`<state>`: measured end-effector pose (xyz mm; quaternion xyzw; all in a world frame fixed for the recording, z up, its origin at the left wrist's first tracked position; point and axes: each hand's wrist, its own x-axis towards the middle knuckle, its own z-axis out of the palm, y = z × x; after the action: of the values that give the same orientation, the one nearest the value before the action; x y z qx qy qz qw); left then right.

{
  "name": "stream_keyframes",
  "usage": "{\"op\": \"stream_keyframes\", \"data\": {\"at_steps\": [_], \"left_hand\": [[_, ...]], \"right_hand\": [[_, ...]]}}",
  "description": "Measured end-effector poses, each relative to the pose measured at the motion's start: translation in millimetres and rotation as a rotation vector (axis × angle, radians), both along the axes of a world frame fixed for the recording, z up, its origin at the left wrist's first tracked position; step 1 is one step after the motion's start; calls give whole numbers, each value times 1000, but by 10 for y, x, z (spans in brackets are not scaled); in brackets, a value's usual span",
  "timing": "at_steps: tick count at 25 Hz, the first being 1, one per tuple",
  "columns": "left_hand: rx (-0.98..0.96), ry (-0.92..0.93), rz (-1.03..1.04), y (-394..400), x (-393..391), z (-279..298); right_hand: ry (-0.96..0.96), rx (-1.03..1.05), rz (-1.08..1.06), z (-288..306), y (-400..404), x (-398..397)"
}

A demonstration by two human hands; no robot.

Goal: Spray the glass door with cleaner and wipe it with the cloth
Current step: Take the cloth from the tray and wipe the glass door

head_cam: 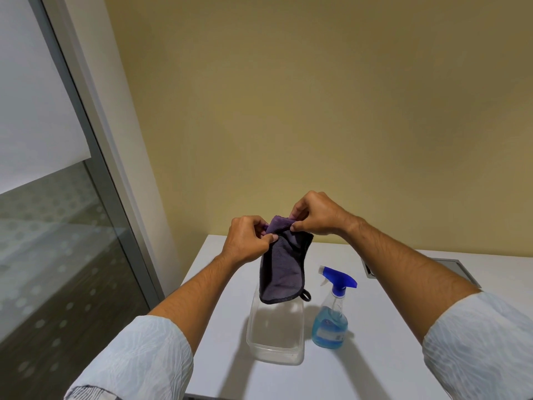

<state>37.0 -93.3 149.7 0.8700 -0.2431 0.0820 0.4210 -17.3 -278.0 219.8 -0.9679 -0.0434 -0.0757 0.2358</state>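
- pale crinkled shirt sleeves [135, 362] sit closest to the camera, rolled up with both forearms bare and reaching forward
- left hand [245, 239] pinches the top left corner of a dark purple microfibre cloth [281, 269], thumb and fingers curled on it
- right hand [314, 213] pinches the top right corner the same way, so the cloth hangs down between them, up off the white tabletop [389, 356]
- under the cloth's bottom edge stands a clear plastic rectangular tub [275, 350]
- just right of the tub stands a clear spray bottle with blue liquid and a blue trigger head [331, 316], upright, nobody touching it
- frosted glass door in a grey metal frame [43, 226] fills the left side, well apart from both hands
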Motion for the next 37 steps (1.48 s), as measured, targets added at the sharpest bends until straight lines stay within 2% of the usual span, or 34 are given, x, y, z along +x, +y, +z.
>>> {"op": "stream_keyframes", "data": {"at_steps": [4,8,12,20,27,32,37], "left_hand": [[82,54,-71,53,15,-42],[250,-21,-45,165,102,-51],[284,-72,-9,235,148,-36],[484,-96,-153,309,100,167],[504,-44,-75,626,-107,255],[480,-39,35,1018,-338,648],[516,-56,119,1441,-568,981]], "right_hand": [[23,-118,28,108,-2,15],[60,-215,78,140,-14,-11],[53,-192,112,188,-5,-59],[56,-159,245,357,204,-182],[53,-120,265,431,230,-252],[99,-86,237,452,224,-230],[98,-48,271,572,560,-196]]}}
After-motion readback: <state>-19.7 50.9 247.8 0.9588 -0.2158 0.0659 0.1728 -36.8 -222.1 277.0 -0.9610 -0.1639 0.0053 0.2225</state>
